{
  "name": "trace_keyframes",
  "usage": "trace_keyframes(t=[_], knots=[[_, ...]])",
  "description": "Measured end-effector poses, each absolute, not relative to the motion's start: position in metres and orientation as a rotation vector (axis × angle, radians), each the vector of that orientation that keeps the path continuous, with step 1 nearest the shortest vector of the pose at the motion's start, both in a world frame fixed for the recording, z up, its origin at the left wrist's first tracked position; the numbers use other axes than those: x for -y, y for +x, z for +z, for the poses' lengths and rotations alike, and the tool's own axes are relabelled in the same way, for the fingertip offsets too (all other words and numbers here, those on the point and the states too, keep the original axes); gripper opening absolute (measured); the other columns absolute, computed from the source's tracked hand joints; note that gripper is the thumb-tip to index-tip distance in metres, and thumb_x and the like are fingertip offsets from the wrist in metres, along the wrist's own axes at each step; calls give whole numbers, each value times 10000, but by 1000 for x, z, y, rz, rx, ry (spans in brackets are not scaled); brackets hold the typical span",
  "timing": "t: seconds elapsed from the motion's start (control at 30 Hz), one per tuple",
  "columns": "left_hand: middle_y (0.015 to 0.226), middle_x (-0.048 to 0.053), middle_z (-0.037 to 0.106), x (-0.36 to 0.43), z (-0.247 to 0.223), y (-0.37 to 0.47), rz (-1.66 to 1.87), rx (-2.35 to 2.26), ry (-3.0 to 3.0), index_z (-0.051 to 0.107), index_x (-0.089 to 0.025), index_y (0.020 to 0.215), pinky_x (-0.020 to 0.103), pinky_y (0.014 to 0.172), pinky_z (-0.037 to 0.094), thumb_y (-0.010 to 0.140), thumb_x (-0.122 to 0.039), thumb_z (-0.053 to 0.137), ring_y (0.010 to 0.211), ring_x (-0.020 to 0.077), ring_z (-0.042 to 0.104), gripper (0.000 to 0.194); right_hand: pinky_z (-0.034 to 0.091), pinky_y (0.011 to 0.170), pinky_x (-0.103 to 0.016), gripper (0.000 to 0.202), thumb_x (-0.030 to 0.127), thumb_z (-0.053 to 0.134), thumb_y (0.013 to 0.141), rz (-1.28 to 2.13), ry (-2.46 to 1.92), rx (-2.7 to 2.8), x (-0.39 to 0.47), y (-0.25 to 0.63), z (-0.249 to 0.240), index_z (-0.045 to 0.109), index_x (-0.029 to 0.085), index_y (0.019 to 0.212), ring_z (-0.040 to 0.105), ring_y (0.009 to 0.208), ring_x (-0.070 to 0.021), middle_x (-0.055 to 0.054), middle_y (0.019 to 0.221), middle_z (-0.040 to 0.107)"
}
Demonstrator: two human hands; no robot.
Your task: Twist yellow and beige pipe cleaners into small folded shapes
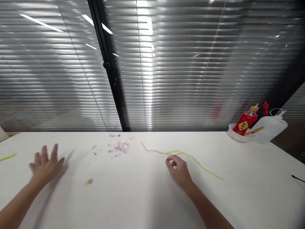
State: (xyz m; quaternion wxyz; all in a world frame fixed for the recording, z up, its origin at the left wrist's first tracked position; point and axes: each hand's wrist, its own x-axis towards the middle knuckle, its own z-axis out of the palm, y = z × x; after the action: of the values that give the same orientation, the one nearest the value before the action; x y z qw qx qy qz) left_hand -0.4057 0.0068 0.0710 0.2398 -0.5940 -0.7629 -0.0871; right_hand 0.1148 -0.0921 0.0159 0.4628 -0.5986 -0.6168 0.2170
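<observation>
My left hand [46, 165] is over the left part of the white table [114, 197], fingers spread and holding nothing. My right hand [178, 170] is right of the middle, its thumb and index finger curled together; whether anything is between them is too small to tell. Just beyond its fingers lie a pale pink strand [154, 151] and a yellow strand [202, 167], which cross or touch near the fingertips. A scattered pile of small coloured loops [121, 148] sits between the hands, farther back. A blurred brownish spot [89, 181] shows on the table nearer to me.
At the back right, a shallow clear dish [238, 136] holds a red bottle [245, 123], beside a translucent white bottle [271, 127]. A yellow-green strip [7, 157] lies at the left edge, a black cable end [297, 178] at the right. Blinds behind glass stand behind the table.
</observation>
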Motion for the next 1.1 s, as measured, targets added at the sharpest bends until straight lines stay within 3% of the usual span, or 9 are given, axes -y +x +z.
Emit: trace_keyframes(t=[0.1,0.23,0.33,0.47,0.57,0.7,0.9,1.1], knots=[[1458,212,78,-43,41,-353,-404,1957,-1870,186,-115,1404,578,925,303,887,-364,316,1287,438,189,589,413,631,-241,177,307,473,839,402,-1602,1588,86,129,15,613,208,887,504,627,-109,-11,908,603],[1441,169,178,-45,33,-238,-618,1627,-2367,300,-160,1368,490,991,293,875,-384,359,1291,338,253,546,379,751,-262,198,247,467,839,120,-1828,1691,80,152,14,634,210,938,551,837,-151,-32,935,598],[1377,140,332,-26,33,-157,-755,1458,-2653,372,-179,1325,444,1002,304,874,-335,371,1256,265,324,478,357,729,-261,221,242,465,847,24,-1979,1710,77,164,13,637,217,984,556,844,-144,-39,948,593],[1329,101,424,-8,24,-90,-633,1521,-2797,472,-231,1252,498,940,329,862,-293,395,1215,284,365,403,329,693,-265,212,246,470,850,29,-2072,1713,75,168,12,640,222,975,552,848,-146,-40,951,586],[1252,96,498,-4,15,-71,-678,1650,-2785,559,-213,1124,488,907,343,866,-277,387,1164,276,419,316,310,675,-277,207,249,484,838,10,-2118,1732,74,167,10,632,225,980,547,855,-166,-42,941,583],[978,84,604,-3,10,-75,-964,1556,-2865,594,-168,868,378,839,402,866,-272,401,943,212,536,219,298,665,-278,191,245,464,850,3,-2125,1752,71,165,7,630,230,943,546,835,-171,-39,886,585],[929,70,612,2,11,-86,-1254,1439,-2981,591,-196,880,343,826,425,888,-316,404,902,193,551,223,312,677,-283,195,220,456,856,17,-2097,1753,68,164,2,622,241,957,550,857,-173,-30,910,589],[899,74,628,7,11,-81,-1383,1138,-2942,610,-201,926,329,809,442,872,-241,457,880,180,566,168,328,705,-288,223,228,454,859,25,-2085,1730,66,166,1,622,267,1000,554,887,-183,-29,955,592]])
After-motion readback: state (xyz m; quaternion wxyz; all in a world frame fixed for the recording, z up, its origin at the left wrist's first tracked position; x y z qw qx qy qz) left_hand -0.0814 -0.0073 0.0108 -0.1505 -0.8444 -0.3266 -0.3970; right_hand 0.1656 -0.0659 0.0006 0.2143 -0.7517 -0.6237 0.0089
